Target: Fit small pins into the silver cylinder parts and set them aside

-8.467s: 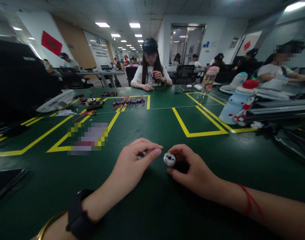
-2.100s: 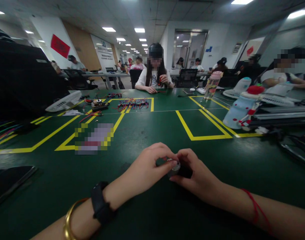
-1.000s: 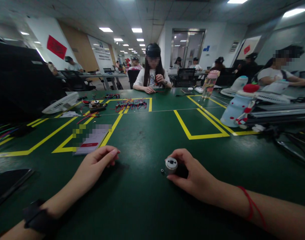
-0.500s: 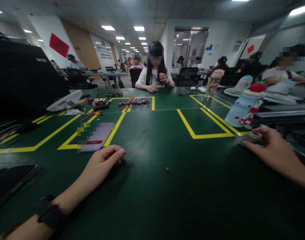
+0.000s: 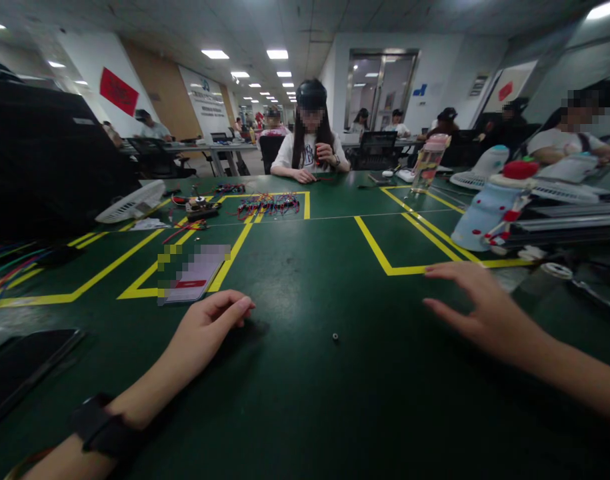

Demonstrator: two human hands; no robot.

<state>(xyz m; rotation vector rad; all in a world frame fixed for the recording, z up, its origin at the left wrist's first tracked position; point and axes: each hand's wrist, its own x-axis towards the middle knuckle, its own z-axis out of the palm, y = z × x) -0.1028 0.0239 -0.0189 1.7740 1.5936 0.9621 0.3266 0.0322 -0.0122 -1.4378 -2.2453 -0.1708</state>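
Observation:
My left hand (image 5: 212,323) rests on the green table with its fingers curled together and the thumb against them; nothing shows in it. Near its fingertips lies a phone (image 5: 197,273) with a light screen. Over the right side of the table, my right hand (image 5: 479,310) is open, thumb and fingers apart, holding nothing. Behind its wrist stands a small see-through container (image 5: 532,283) with a pale ring-shaped top; the hand is apart from it. Between my hands, a tiny dark round piece with a light centre (image 5: 335,337) lies on the tabletop.
A blue bottle with a red lid (image 5: 477,217) stands beyond my right hand, near a clear bottle (image 5: 427,163). Wired parts (image 5: 269,207) lie farther back. At left are a black phone-like slab (image 5: 29,367) and a white fan (image 5: 132,200). A person (image 5: 309,143) sits opposite.
My right hand has let go of the see-through container and moved left, fingers now spread. The container stands farther right than before. My left hand has stayed in place.

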